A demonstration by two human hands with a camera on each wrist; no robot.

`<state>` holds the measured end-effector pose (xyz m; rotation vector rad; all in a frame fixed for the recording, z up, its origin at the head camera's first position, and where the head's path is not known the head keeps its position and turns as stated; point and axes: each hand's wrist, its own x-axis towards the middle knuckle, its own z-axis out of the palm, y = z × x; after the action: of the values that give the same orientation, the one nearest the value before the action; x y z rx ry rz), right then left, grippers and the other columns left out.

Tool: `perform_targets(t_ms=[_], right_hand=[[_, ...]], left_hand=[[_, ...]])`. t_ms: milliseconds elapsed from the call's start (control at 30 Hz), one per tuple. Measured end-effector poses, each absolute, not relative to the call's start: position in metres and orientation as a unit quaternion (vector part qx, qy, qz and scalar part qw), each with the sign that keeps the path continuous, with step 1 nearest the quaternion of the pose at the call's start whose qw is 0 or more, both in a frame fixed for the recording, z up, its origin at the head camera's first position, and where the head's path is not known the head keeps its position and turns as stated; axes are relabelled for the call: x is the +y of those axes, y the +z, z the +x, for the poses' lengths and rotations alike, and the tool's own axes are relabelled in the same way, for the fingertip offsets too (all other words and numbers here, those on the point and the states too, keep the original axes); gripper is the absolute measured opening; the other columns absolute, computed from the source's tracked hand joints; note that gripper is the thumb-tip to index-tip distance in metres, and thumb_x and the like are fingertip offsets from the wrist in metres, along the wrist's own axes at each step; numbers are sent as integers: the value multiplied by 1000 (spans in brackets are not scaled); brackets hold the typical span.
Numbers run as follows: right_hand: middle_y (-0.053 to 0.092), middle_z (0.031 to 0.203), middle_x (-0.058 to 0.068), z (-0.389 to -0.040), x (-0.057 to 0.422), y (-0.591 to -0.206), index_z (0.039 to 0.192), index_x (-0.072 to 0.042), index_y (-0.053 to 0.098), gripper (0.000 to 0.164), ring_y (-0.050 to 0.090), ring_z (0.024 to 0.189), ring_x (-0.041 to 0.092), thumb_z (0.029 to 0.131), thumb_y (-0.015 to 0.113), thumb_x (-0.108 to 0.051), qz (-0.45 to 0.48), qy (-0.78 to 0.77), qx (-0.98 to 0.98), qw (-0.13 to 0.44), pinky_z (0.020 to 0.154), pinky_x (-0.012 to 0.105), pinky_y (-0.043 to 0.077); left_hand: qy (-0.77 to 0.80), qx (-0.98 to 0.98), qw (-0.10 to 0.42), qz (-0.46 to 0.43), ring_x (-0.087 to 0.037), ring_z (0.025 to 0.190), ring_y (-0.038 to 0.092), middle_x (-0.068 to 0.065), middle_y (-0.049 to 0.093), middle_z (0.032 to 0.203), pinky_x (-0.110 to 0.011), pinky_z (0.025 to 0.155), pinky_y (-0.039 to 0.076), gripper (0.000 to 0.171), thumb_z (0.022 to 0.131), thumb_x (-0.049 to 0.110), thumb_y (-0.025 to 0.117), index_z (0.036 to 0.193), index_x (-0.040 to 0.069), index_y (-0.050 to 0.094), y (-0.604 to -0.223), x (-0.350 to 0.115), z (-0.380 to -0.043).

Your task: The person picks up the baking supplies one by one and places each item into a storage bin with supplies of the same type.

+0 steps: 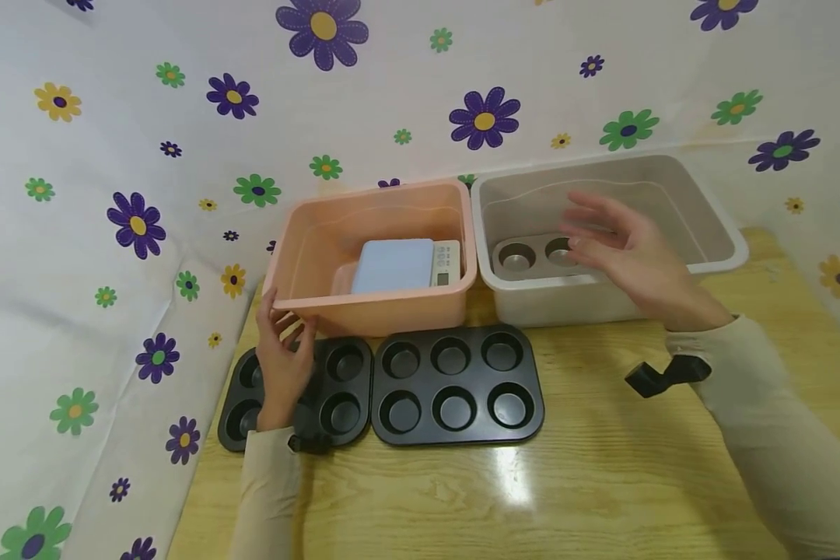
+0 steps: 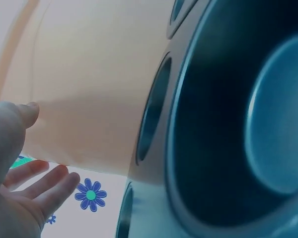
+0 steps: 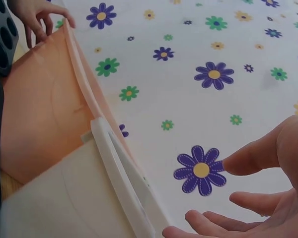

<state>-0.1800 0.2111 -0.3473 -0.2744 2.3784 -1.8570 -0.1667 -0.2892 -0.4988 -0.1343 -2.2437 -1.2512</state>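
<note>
At the front left corner of the peach bin (image 1: 392, 315), my left hand (image 1: 283, 369) touches the wall with its thumb, its other fingers loosely spread around the corner. Inside that bin lies a kitchen scale (image 1: 395, 266) with a pale blue platform and a button panel. My right hand (image 1: 633, 260) hovers over the off-white bin (image 1: 567, 303), fingers apart and holding nothing. A bronze-coloured muffin pan (image 1: 528, 243) sits in the off-white bin, partly hidden by my right hand. Below the left wrist is a black muffin pan (image 1: 364, 381), partly covered by the hand.
A second black muffin pan (image 1: 455, 365) with six cups lies beside the first, in front of the bins. Everything stands on a wooden table (image 1: 462, 505). A white flower-print cloth (image 1: 406, 101) hangs behind and to the left.
</note>
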Motion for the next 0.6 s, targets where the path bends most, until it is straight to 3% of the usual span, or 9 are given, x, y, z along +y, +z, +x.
perform_targets(t_ms=[200,400,500,600], right_hand=[[49,166,11,-174,231,-348,171,-25,38,63,60,135,-1,112,62,-19,-68,-605,793,29,99,8,56],[49,165,4,-171,248,-351,169,-26,41,62,60,133,-2,112,63,-17,-59,-625,778,21,97,6,56],[49,163,1,-168,257,-354,169,-26,41,63,60,132,-4,111,64,-17,-57,-639,767,21,97,5,55],[51,161,-2,-165,265,-356,168,-24,42,64,63,130,-5,110,65,-13,-59,-666,743,18,96,6,56]], left_hand=[[-457,-845,272,-56,-46,121,75,-26,66,146,-53,99,62,81,102,9,77,171,19,35,-492,-292,-166],[-454,-844,285,-33,-43,115,76,-24,74,136,-16,100,60,78,101,6,77,168,16,39,-482,-305,-152],[-443,-851,283,-24,-34,113,76,-23,75,131,-9,98,56,76,101,9,77,167,20,41,-477,-312,-144],[-432,-858,279,-6,-16,109,75,-23,76,127,-6,96,54,76,102,9,77,167,22,41,-475,-320,-137]])
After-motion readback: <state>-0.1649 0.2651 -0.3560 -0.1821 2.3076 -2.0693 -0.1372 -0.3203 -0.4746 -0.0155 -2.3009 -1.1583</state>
